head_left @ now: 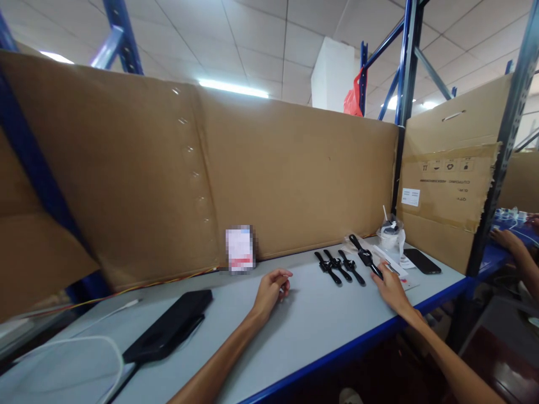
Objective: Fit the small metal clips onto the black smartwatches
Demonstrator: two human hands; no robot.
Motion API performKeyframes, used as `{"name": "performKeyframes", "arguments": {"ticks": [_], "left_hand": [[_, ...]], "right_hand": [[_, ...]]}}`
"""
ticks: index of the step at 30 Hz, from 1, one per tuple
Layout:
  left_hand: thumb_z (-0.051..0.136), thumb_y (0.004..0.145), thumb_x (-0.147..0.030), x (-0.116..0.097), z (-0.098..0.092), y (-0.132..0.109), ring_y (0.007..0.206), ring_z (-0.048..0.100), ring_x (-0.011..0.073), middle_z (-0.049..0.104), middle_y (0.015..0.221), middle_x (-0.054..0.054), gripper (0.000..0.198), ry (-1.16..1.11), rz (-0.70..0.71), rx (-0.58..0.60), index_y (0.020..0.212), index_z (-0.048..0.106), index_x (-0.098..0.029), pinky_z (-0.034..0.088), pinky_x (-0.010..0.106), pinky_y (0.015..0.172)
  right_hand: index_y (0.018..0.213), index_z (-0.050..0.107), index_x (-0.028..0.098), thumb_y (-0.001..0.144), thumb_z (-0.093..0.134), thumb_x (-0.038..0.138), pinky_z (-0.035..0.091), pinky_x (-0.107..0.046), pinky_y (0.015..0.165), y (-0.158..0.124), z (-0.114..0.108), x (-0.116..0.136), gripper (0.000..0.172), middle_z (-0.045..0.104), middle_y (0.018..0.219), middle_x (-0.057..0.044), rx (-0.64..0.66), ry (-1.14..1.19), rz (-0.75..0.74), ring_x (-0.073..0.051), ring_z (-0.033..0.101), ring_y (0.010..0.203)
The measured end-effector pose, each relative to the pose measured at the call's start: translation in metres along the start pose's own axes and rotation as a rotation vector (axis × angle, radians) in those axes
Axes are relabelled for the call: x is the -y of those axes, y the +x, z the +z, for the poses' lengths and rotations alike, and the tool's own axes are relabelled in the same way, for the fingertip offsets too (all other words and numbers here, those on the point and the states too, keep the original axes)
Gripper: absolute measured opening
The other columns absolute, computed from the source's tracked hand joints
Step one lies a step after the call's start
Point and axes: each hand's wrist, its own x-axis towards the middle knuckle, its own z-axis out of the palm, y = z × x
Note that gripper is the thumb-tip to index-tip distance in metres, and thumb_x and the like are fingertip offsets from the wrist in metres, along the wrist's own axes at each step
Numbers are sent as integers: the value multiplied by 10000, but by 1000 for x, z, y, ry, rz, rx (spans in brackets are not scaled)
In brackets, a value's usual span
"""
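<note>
My left hand [272, 290] rests on the grey table [311, 320] with its fingers curled loosely and nothing visible in it. My right hand [391, 287] reaches to the right and its fingertips grip the strap end of a black watch [365, 257]. That watch lies at an angle, partly over white paper [396, 268]. Three more black watches [339, 266] lie side by side just left of it, between my two hands.
A cardboard wall [210, 179] backs the table. A black flat device [168, 328] and a white cable [84, 342] lie at the left. A black phone [421, 261] and a clear bag [391, 233] sit at the right. Another person's hand [507, 240] works at the far right.
</note>
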Motion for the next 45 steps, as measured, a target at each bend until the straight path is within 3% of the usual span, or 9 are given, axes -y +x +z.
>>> {"name": "performKeyframes", "arguments": {"ticks": [5, 8, 11, 15, 19, 26, 35, 41, 45], "left_hand": [[634, 735, -518, -1, 1, -6, 540, 558, 173, 588, 645, -1, 433, 183, 127, -67, 988, 642, -167, 382, 253, 461], [538, 886, -404, -6, 1, -14, 921, 645, 252, 671, 1000, 102, 351, 564, 490, -289, 1148, 618, -185, 520, 366, 772], [435, 985, -330, -9, -1, -17, 1176, 567, 299, 635, 1231, 163, 344, 839, 682, -284, 1245, 588, -164, 432, 469, 1032], [396, 1035, -316, -6, -5, -12, 1156, 562, 305, 680, 1195, 145, 333, 1068, 615, -124, 1216, 633, -170, 412, 457, 1000], [387, 1053, -350, -1, -10, -7, 1118, 599, 289, 702, 1164, 155, 353, 1094, 518, -65, 1209, 637, -155, 422, 392, 942], [399, 1042, -500, 0, -27, -3, 724, 642, 241, 703, 764, 85, 414, 1224, 288, 97, 982, 672, -194, 313, 298, 641], [347, 1055, -493, -7, -20, -13, 748, 663, 276, 720, 828, 127, 425, 1438, 323, 133, 1078, 620, -168, 314, 319, 658], [314, 1061, -421, -7, -22, -12, 895, 646, 279, 698, 966, 153, 389, 1472, 438, 202, 1104, 597, -157, 403, 350, 779], [383, 1031, -345, -6, -24, -7, 1064, 573, 321, 650, 1092, 182, 316, 1381, 584, 101, 1191, 566, -143, 414, 422, 921]], "right_hand": [[924, 522, 222, 913, 500, 412, 350, -251, 499, 5, 5, 45, 192, 468, 604, 47, 244, 527, -26, -164, 476, 526], [773, 524, 204, 851, 577, 418, 265, -228, 481, 19, 14, 72, 234, 398, 552, 75, 404, 611, -142, -112, 363, 484], [700, 562, 176, 838, 590, 377, 235, -216, 472, 43, 28, 92, 245, 422, 514, 68, 529, 594, -218, -92, 347, 472], [687, 563, 178, 820, 648, 353, 165, -222, 416, 78, 41, 119, 236, 367, 448, 94, 748, 626, -173, -73, 266, 399], [642, 556, 175, 829, 675, 308, 176, -225, 402, 103, 44, 144, 259, 371, 424, 75, 809, 609, -252, -72, 284, 388], [642, 579, 156, 840, 610, 182, 199, -223, 403, 97, 60, 154, 201, 361, 405, 79, 865, 557, -351, -68, 280, 375], [685, 617, 134, 874, 605, 171, 258, -221, 416, 94, 59, 139, 193, 464, 473, 45, 897, 508, -361, -70, 372, 396], [765, 645, 139, 897, 624, 236, 217, -202, 399, 76, 62, 149, 165, 423, 473, 74, 1158, 303, -375, -67, 334, 390], [670, 490, 182, 926, 543, 171, 226, -204, 421, 60, 81, 153, 261, 413, 483, 70, 1008, 448, -298, -68, 347, 406]]}}
